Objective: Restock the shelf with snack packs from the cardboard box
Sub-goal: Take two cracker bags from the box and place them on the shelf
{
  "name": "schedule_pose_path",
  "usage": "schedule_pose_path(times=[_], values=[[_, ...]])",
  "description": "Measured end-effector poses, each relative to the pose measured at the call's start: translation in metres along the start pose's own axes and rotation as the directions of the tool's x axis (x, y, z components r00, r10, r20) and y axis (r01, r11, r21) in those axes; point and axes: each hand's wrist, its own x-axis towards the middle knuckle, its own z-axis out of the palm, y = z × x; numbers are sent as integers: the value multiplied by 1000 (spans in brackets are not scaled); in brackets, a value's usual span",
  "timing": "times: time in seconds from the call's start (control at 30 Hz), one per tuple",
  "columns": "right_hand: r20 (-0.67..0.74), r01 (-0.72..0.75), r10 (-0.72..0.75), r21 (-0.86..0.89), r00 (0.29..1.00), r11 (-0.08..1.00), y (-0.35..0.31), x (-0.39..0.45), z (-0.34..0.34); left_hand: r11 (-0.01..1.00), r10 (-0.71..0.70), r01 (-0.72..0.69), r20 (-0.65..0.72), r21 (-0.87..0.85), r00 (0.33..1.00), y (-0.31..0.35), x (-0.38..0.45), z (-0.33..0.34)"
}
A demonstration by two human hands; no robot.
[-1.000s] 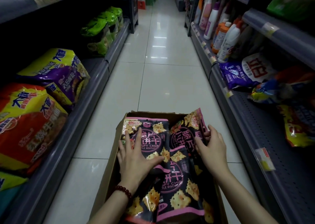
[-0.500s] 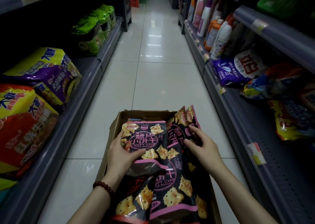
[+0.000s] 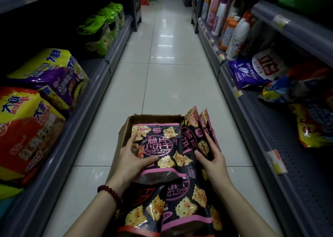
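Note:
A cardboard box (image 3: 124,128) sits on the aisle floor in front of me, filled with black and pink biscuit snack packs. My left hand (image 3: 132,162) grips the front snack pack (image 3: 160,146) at its left edge, thumb across its face, and the pack is raised off the pile. My right hand (image 3: 212,162) holds two upright packs (image 3: 196,132) at the box's right side, fingers curled round their edge. More packs (image 3: 182,200) lie flat below, nearest me.
The left shelf (image 3: 86,99) holds big noodle multipacks in red, purple and green. On the right shelf (image 3: 266,128) lie detergent bags, bottles and yellow packs, with bare perforated shelf near me. White tiled aisle floor (image 3: 165,74) runs ahead.
My left hand went from lying flat on the packs to gripping the front pack and lifting its lower edge. My right hand shifted onto the upright packs and tilted them.

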Motion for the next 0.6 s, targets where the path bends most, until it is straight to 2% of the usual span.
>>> schedule_pose_path(times=[0.17,0.3,0.43,0.6], values=[[-63,64,-73,-133,995,989,1,9,10,973,-64,71,36,-221,997,6,-6,-4],[-148,7,-33,-178,988,984,-2,15,15,909,-185,199,73,-367,980,8,-6,-4],[-161,-4,-21,-148,987,989,-3,19,18,831,-211,259,152,-492,966,7,1,-6],[-123,-26,16,-79,992,997,-3,25,22,812,-191,264,189,-521,963,5,2,-7]])
